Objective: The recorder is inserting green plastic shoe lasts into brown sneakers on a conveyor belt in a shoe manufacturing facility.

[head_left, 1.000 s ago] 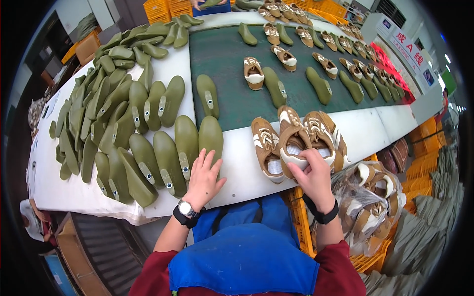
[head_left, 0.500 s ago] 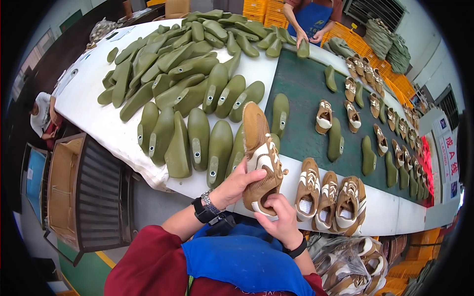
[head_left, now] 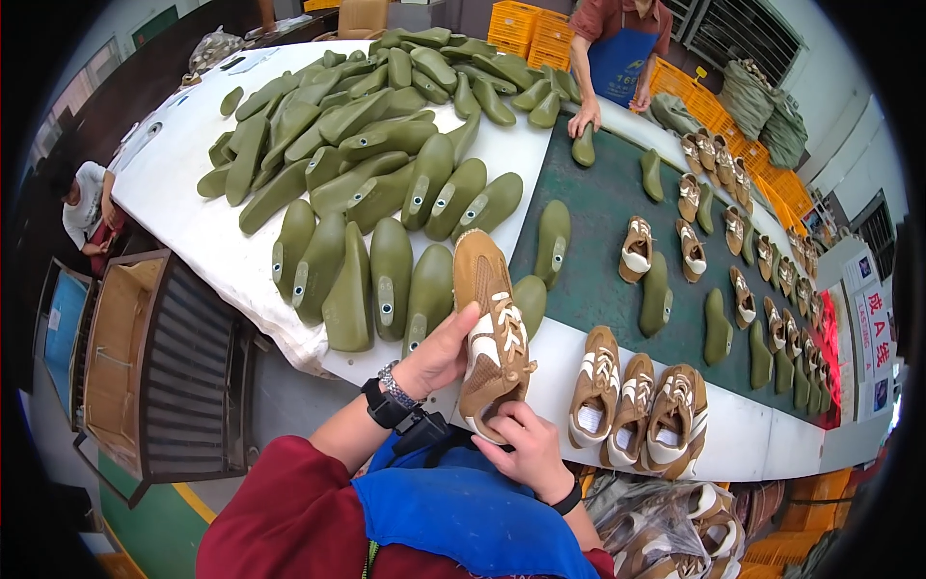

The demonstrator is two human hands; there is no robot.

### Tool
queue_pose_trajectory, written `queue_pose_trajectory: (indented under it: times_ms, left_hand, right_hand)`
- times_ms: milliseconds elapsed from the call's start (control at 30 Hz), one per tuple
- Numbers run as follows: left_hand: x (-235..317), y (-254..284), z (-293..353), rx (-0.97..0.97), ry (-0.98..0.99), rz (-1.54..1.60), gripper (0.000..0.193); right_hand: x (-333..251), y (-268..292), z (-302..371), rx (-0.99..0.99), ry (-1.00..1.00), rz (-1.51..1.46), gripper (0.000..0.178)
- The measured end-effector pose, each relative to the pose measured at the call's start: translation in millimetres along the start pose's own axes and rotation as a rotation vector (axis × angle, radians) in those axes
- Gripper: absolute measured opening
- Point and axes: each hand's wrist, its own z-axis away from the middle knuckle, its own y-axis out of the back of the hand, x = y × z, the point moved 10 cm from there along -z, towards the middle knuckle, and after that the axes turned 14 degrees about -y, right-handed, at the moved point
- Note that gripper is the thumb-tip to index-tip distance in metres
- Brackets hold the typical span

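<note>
Above the near edge of the white worktable, a brown sneaker with white lacing was held toe-up, its opening toward the person. The left hand gripped its side, thumb along the upper; the right hand pinched the heel rim between thumb and fingers. To the right, matching sneakers stood side by side on the worktable. Green shoe lasts covered the left portion, many heaped. Beyond the green surface, a co-worker's hand touched a single last.
</note>
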Motion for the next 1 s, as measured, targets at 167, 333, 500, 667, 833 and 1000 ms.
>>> queue_pose_trajectory:
  times_ms: [167, 333, 500, 667, 833, 1000]
  left_hand:
    - [21, 3, -4, 0.121, -0.154, -0.178, 0.044]
    - [27, 10, -3, 0.178, -0.194, -0.344, 0.039]
    - [18, 33, 1, 0.057, -0.142, -0.338, 0.059]
    - [38, 8, -10, 0.053, -0.142, 0.037, 0.058]
    - [44, 46, -6, 0.214, -0.215, -0.077, 0.040]
    - [45, 56, -6, 0.303, -0.232, -0.240, 0.031]
  right_hand:
    - [-1, -8, -3, 0.004, 0.020, 0.005, 0.023]
    - [0, -8, 0, 0.006, 0.018, 0.006, 0.023]
    - [-9, -5, 6, -0.013, 0.076, -0.047, 0.022]
    - [-11, -9, 13, -0.046, 0.114, -0.048, 0.023]
    - [-10, -11, 11, -0.034, 0.114, -0.013, 0.024]
    - [-9, -12, 13, -0.019, 0.119, -0.018, 0.024]
